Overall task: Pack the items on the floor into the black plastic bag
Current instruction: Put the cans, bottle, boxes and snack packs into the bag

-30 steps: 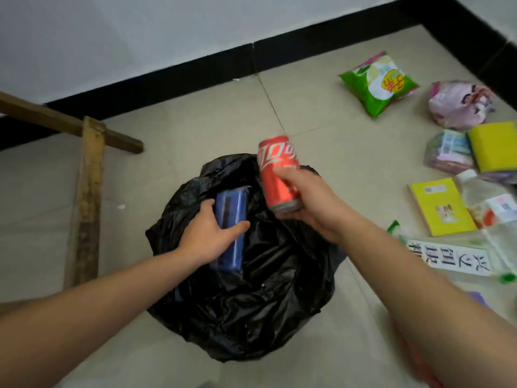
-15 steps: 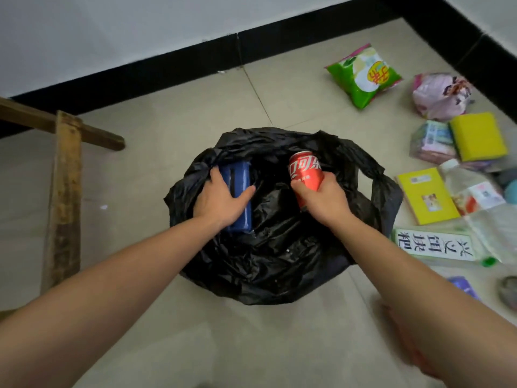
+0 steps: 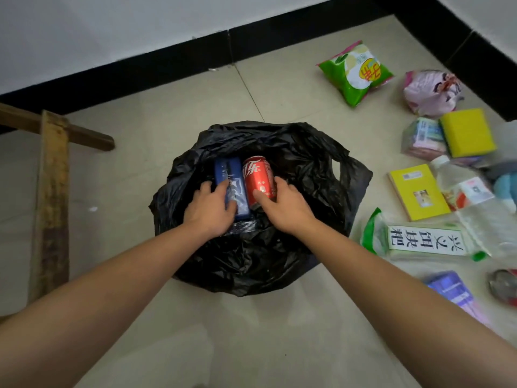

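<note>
- Head view: blue box [image 3: 227, 172], red can [image 3: 258, 175] inside black plastic bag [image 3: 313, 163].
- Fingers of left hand [image 3: 209, 210] clasp the box; right hand [image 3: 289, 207], the can.
- Unpacked on floor [image 3: 251, 337]: green snack bag [image 3: 355, 72], others.

Red can [image 3: 258, 180], blue box [image 3: 231, 186], black bag [image 3: 307, 169], green snack packet [image 3: 355, 72].

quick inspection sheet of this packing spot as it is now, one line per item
surface: beige tiled floor, bag and loose goods on it
job's things: open black plastic bag holds red soda can and blue rectangular box side by side; green crisp packet, yellow sponge, yellow booklet, clear plastic bottle unpacked at right
clutter: wooden frame at left
hands: left hand grips the box, right hand grips the can
cables: nothing seen
surroundings: white wall with black skirting
</note>
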### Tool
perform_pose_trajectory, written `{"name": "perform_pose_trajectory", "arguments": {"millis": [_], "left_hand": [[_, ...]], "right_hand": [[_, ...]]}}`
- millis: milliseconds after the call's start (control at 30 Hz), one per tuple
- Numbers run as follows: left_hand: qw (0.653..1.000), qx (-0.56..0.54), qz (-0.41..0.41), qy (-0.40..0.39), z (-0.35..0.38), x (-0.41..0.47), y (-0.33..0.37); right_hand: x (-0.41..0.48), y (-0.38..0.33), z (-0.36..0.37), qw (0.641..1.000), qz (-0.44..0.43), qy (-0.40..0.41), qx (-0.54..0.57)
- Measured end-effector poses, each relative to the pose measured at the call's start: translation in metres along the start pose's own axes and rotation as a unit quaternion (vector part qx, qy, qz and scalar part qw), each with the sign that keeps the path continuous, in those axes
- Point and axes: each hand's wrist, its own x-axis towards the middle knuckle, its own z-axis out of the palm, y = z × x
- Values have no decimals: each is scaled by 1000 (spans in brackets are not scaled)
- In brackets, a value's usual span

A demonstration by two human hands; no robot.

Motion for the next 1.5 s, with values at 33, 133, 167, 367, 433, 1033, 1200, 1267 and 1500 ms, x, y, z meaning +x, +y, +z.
{"name": "perform_pose_trajectory", "arguments": {"millis": [33,133,167,367,433,1033,1200,1267,1500], "left_hand": [[1000,-2,13,22,-2,-2,3],[991,9,83,104,-13,-9,16],[985,15,113,127,-19,-11,22],[932,32,284,221,-70,-12,106],[921,22,317,227,-75,-10,148],[894,81,427,-106,119,-69,269],[910,97,403,-20,128,-62,286],[915,104,389,-4,134,-58,295],[920,31,390,-26,147,-52,309]], "right_hand": [[-3,-1,-9,1000,-12,15,-11],[-13,-3,-44,993,-78,86,18],[-16,-1,-58,988,-98,106,57],[-41,55,-157,956,-105,241,130],[-48,96,-180,965,-34,240,99],[-97,262,-192,921,174,319,-140],[-77,281,-206,936,173,230,-205],[-77,285,-209,935,178,236,-195],[-77,294,-221,940,260,188,-119]]}}
